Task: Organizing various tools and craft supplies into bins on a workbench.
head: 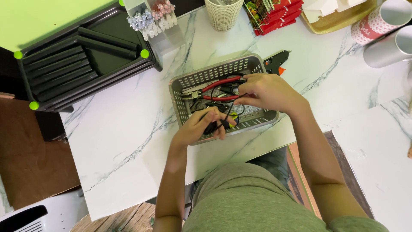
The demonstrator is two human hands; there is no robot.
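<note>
A grey perforated basket point(189, 81) sits on the white marble table point(124, 133) in front of me. Inside lie red-handled pliers point(219, 82), a tangle of thin black wire point(219, 103) and small dark parts. My left hand point(201, 125) rests on the basket's near rim, its fingers closed on a small black object tied to the wire. My right hand point(268, 91) reaches in from the right, pinching the black wire just beside the plier handles.
A black tray of dark tubes point(81, 60) with green corner dots stands at the left. A woven cup point(223, 15), red packets point(277, 15), a black glue gun point(277, 60), paper rolls point(386, 32) and a clear bead box point(152, 19) line the far edge.
</note>
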